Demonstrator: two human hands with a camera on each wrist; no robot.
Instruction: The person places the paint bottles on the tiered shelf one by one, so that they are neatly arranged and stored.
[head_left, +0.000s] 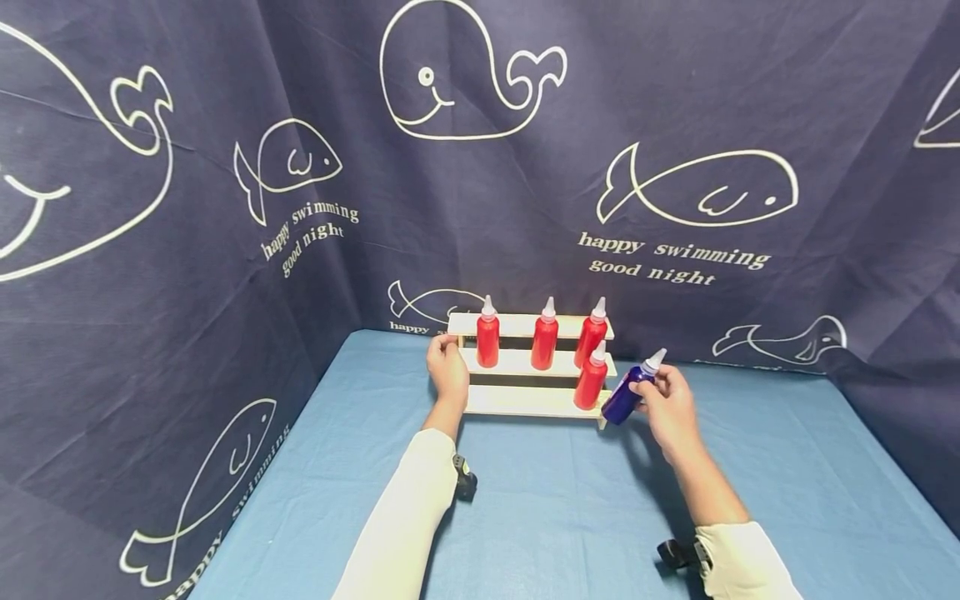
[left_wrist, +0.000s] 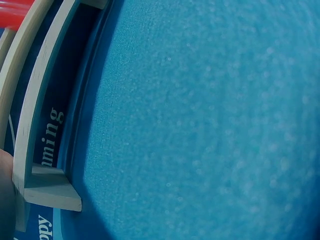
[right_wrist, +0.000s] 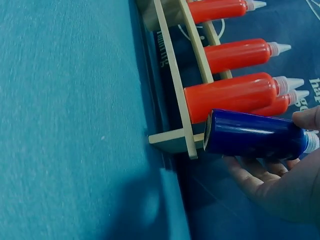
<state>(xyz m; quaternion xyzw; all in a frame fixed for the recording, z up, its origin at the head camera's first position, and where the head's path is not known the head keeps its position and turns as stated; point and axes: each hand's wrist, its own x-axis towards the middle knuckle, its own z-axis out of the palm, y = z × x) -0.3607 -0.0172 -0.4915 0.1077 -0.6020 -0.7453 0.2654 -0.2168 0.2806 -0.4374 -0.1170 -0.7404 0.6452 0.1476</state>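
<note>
A three-tier wooden rack [head_left: 525, 400] stands on the table. My left hand [head_left: 447, 371] holds its left end; in the left wrist view only a bit of that hand shows against the shelf end. With thumb and fingers, my right hand [head_left: 670, 412] grips a dark blue squeeze bottle [head_left: 628, 395] with a pale pointed cap. The bottle tilts, cap up and to the right, just beside the rack's lower right end. One red squeeze bottle [head_left: 591, 385] stands at the right of the lowest shelf. Three more, including a left red bottle [head_left: 487, 340], stand on the middle shelf.
A blue cloth [head_left: 540, 500] covers the table. Behind and at the sides hangs a dark navy curtain [head_left: 480, 217] with white whale and fish drawings, close to the rack's back. The top shelf [head_left: 517, 323] rises behind the red bottles.
</note>
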